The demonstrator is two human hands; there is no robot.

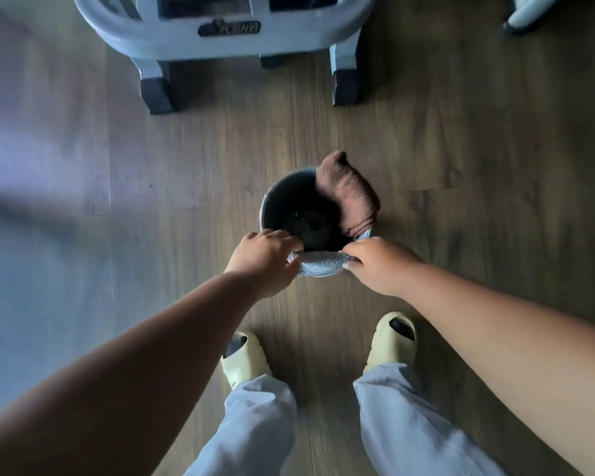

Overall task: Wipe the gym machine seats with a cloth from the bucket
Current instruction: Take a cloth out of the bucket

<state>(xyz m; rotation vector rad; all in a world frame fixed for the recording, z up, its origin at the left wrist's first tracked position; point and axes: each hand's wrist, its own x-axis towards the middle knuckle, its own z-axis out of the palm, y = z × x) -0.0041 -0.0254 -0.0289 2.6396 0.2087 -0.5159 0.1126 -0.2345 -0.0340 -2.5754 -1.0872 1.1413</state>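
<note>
Over the bucket (272,204) on the floor, left hand (260,257) and right hand (378,266) pinch a grey cloth (318,266) at its near rim; wiping seems not yet begun.

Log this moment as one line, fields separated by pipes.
left hand: grips grey cloth | right hand: grips same cloth | cloth: on near rim of bucket | brown cloth: draped over far-right rim | seats: not yet wiped
</note>
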